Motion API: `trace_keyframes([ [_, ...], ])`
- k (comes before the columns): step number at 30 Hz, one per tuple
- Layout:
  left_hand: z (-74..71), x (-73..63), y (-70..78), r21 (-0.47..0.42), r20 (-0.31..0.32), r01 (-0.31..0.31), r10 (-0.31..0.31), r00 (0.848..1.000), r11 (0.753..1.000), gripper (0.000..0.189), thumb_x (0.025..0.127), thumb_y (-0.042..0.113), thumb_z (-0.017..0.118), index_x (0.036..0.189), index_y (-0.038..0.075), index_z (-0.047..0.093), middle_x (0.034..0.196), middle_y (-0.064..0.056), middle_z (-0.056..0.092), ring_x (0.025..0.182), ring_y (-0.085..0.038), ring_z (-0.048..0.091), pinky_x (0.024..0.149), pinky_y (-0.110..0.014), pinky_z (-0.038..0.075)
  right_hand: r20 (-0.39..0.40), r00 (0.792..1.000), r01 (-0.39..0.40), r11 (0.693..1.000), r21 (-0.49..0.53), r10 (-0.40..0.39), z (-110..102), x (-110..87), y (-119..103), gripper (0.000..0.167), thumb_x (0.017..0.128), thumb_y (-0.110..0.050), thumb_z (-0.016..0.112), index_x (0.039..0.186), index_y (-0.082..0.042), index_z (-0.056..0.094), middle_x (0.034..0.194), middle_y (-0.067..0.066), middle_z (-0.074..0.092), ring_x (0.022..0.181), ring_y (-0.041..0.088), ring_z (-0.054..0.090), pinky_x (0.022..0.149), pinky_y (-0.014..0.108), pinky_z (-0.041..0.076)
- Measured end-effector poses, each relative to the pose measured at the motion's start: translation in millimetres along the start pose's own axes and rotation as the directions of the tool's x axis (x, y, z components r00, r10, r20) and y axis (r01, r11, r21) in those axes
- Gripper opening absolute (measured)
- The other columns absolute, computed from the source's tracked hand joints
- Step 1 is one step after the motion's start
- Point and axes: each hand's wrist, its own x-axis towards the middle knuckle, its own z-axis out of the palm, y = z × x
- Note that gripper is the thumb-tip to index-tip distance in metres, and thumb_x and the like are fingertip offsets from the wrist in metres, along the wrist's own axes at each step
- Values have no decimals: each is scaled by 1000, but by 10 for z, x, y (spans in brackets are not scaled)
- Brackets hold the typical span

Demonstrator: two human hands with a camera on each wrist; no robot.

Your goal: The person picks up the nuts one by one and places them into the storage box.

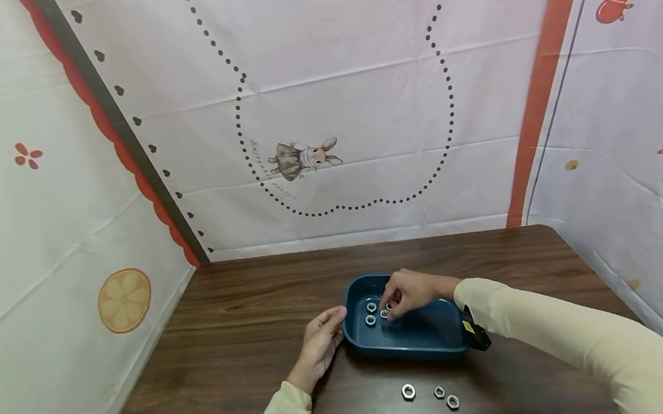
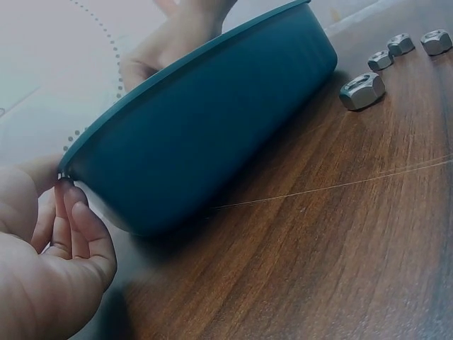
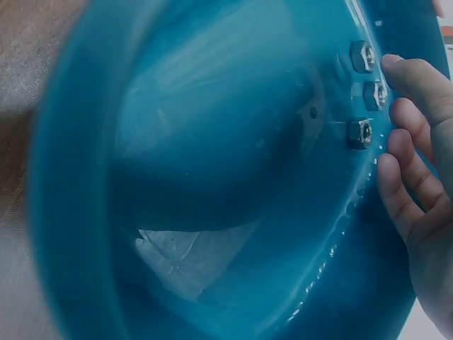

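A dark blue plastic tray (image 1: 421, 352) stands on the table, with several metal hex nuts (image 1: 370, 320) on its floor at the left end. My left hand (image 1: 321, 339) holds the tray's left end; in the left wrist view the thumb is at the rim (image 2: 65, 164) and the fingers are curled beneath it. My right hand (image 1: 408, 291) reaches down into the tray, fingertips right at the nuts. The right wrist view shows three nuts (image 3: 375, 95) just beyond the loosely bent fingers (image 3: 407, 188), with a gap between thumb and forefinger. In the head view that hand partly covers one nut.
Several more hex nuts (image 1: 408, 392) lie loose on the brown wood-grain table (image 1: 232, 360), in front of the tray. Printed white cloth (image 1: 347, 113) hangs behind the table and along both sides. Black wrist cameras (image 1: 475, 332) are strapped at both cuffs.
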Motion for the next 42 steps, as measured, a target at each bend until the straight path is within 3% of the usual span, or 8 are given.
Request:
trace_keyframes([
  [7,25,-3,-30,5,5,4,-4,1000,1000,35,96,19,74,120,-5,66,93,2,68,77,-6,59,70,-19,48,16,1000,-14,999,-33,15,51,-4,40,16,92,-13,77,106,-8,80,67,-9,60,58,-2,51,56,16,40],
  [13,46,-8,-58,-3,17,-1,1,1000,1000,27,96,17,73,115,-2,69,91,3,67,76,-6,58,70,-19,48,29,999,-22,999,-26,23,81,-20,78,15,92,-12,77,106,-8,80,66,-8,62,56,-2,50,55,16,39],
  [22,75,-14,-72,-6,17,7,-7,1000,1000,22,97,18,73,111,2,70,90,5,66,76,-5,58,70,-19,48,31,999,-4,994,-111,7,141,-65,126,17,90,-12,77,106,-8,80,67,-11,61,57,-4,49,56,15,40],
  [31,63,1,-74,7,20,10,-10,1000,1000,29,97,19,72,116,-2,68,92,4,67,77,-4,58,70,-19,48,28,999,-22,996,-83,25,126,-95,119,23,91,-13,77,114,-7,78,64,-13,59,55,-3,49,52,16,37],
  [34,48,18,-54,7,23,0,0,1000,1000,31,97,19,72,118,-4,67,93,3,67,78,-5,58,70,-19,48,-26,1000,-11,996,-89,8,37,-133,22,24,91,-12,77,114,-5,78,70,-11,62,60,-2,52,54,17,43],
  [37,29,28,-30,3,15,-6,6,1000,1000,33,97,20,73,118,-4,67,92,3,67,78,-5,59,70,-19,49,-133,991,-1,993,-117,-15,-60,-218,-132,22,91,-12,76,112,-5,78,79,-9,64,68,0,56,60,21,49],
  [42,11,42,-11,6,0,-7,7,1000,1000,30,97,19,73,117,-2,67,90,4,67,78,-5,59,70,-19,48,-351,937,-51,986,-161,-9,-93,-504,-445,16,91,-16,77,107,-13,80,83,-11,61,71,2,54,63,23,50],
])
